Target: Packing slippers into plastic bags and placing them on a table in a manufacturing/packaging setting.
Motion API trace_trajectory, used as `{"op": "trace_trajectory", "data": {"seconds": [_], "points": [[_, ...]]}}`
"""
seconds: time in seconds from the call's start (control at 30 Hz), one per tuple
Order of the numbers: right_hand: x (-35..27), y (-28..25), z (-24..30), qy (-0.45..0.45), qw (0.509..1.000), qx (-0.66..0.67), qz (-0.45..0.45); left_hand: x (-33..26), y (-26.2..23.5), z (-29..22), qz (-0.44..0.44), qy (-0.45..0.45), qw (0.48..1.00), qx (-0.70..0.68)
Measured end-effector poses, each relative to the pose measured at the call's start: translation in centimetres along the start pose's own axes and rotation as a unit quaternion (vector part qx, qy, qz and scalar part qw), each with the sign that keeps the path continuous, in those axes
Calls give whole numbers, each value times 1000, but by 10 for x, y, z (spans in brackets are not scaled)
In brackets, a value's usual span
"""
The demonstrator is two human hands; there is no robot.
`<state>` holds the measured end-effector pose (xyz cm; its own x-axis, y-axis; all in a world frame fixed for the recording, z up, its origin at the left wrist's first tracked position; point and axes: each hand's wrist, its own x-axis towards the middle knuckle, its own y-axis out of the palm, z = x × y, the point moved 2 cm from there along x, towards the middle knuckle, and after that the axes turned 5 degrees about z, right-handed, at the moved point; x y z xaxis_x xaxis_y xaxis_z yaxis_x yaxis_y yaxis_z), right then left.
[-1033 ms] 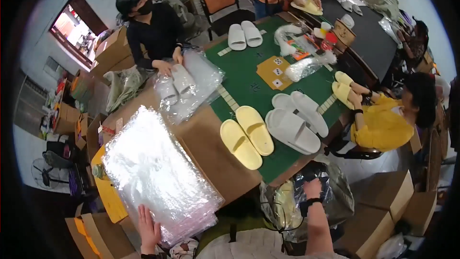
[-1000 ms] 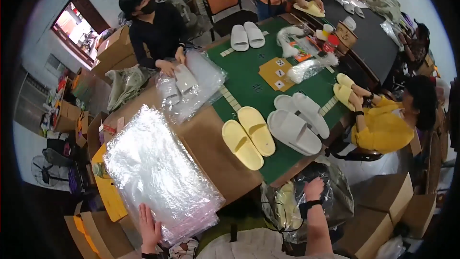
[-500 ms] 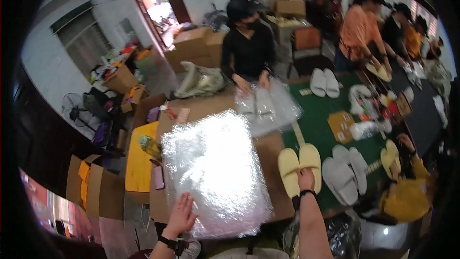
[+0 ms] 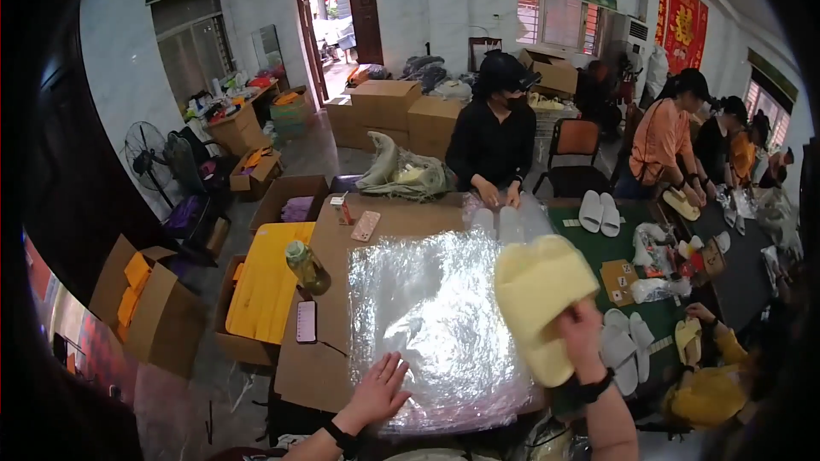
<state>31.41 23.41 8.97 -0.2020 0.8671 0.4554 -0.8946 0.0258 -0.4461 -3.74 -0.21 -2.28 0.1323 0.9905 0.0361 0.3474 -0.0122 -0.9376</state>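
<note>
Pale yellow slippers (image 4: 547, 294), gripped in my right hand (image 4: 582, 331), are held up in the air. They overlap the right side of a stack of shiny clear plastic bags (image 4: 427, 316). How many slippers are in the grip is hard to tell, since they lie close together. My left hand (image 4: 380, 386) rests with fingers stretched on the near left part of the stack and holds nothing. Grey slippers (image 4: 622, 348) lie on the green table surface (image 4: 636, 224) beyond my right hand.
Across the table a person in black (image 4: 494, 141) handles bagged white slippers (image 4: 506, 220). A bottle (image 4: 307, 268), a phone (image 4: 307, 322) and a pink phone (image 4: 366, 225) stand or lie left of the stack. A person in yellow (image 4: 713, 384) works at the right. Boxes flank the table's left.
My right hand has lifted the yellow slippers off the green table. My left hand stays flat on the bags. The view has tilted upward.
</note>
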Motion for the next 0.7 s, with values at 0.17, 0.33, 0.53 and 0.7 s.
{"op": "trace_trajectory", "data": {"seconds": [0.17, 0.33, 0.53, 0.7], "points": [[-41, 135, 102, 47, 966, 31, 251, -4, 13, 12, -2, -18, 1000, -18], [-51, 224, 48, 6, 956, -97, 279, -4, 9, 9, -39, -1, 999, -22], [16, 192, -17, 87, 964, -214, 134, -6, 17, 9, -26, -12, 999, -29], [40, 140, -15, 114, 974, -195, 12, -10, 19, 10, -53, 2, 998, -38]]}}
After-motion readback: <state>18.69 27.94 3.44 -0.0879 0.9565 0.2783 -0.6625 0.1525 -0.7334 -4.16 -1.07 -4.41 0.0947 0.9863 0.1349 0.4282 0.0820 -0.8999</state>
